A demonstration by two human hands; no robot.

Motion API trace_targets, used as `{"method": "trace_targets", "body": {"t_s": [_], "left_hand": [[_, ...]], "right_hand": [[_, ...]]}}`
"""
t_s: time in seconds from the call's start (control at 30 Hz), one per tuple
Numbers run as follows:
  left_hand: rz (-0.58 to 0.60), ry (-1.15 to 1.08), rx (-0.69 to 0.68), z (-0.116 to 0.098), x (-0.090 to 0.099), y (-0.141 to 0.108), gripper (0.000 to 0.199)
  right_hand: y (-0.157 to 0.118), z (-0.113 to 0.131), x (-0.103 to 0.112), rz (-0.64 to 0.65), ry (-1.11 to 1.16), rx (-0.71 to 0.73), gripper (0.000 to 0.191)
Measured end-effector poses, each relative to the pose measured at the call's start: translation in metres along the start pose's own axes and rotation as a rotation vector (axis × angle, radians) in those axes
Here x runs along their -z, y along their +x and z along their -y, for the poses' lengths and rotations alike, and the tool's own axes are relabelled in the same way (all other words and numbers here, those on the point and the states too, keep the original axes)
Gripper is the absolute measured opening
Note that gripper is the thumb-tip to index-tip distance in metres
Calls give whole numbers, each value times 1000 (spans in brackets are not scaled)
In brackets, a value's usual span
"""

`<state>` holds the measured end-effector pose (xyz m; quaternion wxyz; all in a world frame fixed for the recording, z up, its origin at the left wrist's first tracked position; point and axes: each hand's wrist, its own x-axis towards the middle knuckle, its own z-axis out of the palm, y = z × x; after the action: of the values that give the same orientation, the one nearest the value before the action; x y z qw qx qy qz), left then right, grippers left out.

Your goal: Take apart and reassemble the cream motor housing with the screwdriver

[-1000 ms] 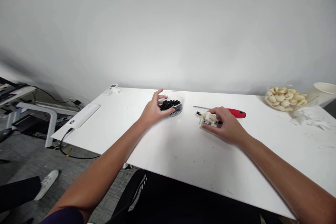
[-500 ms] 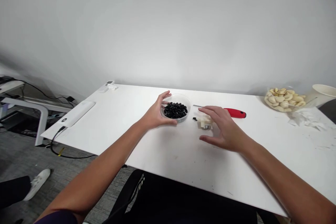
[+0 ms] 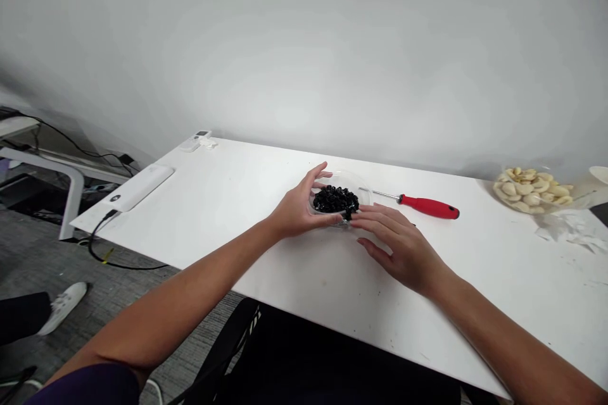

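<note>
My left hand [image 3: 301, 205] grips the left side of a clear round plastic bowl [image 3: 363, 188], thumb along the front and fingers behind. Small shiny black pieces [image 3: 335, 199] are heaped in it; some lie at the front right rim, close to my right fingertips. My right hand [image 3: 401, 243] is open, with its fingers stretched toward that rim; whether they touch the bowl or the pieces I cannot tell. Behind the right hand lies a red-handled screwdriver [image 3: 430, 206], its metal shaft pointing left toward the bowl. The small cream-coloured object from before is hidden.
On the right of the white table [image 3: 247, 190] a clear bowl [image 3: 534, 207] holds pale, flat, oval pieces, beside crumpled white tissue [image 3: 567, 231] and a paper cup [image 3: 596, 186]. A white power bank-like box [image 3: 142, 188] with a black cable lies left. A person's shoe [image 3: 64, 307] shows on the floor.
The black pieces have shifted toward the bowl's front right rim. My right hand has come up to the bowl, and the cream object has gone out of sight. The view has shifted slightly.
</note>
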<state>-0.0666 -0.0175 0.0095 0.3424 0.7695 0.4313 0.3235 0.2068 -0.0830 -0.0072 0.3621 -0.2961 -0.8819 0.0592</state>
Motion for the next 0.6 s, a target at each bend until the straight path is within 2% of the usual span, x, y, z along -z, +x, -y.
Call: {"method": "trace_targets", "body": {"t_s": [0.1,0.23,0.43,0.6], "left_hand": [[-15,-9,18,0,0,0,109],[-11,-31,18,4,2,2,125],[53,-110,-39,15,6,4,145],[96,-62,-32,23,6,6,146]], "right_hand": [[-2,-1,-2,2,9,20,47],[-3,-2,-4,-16,-12,-6,54],[-1,-4,-1,-12,-114,-22,51],[0,-7,5,-40,-149,-82,50]]}}
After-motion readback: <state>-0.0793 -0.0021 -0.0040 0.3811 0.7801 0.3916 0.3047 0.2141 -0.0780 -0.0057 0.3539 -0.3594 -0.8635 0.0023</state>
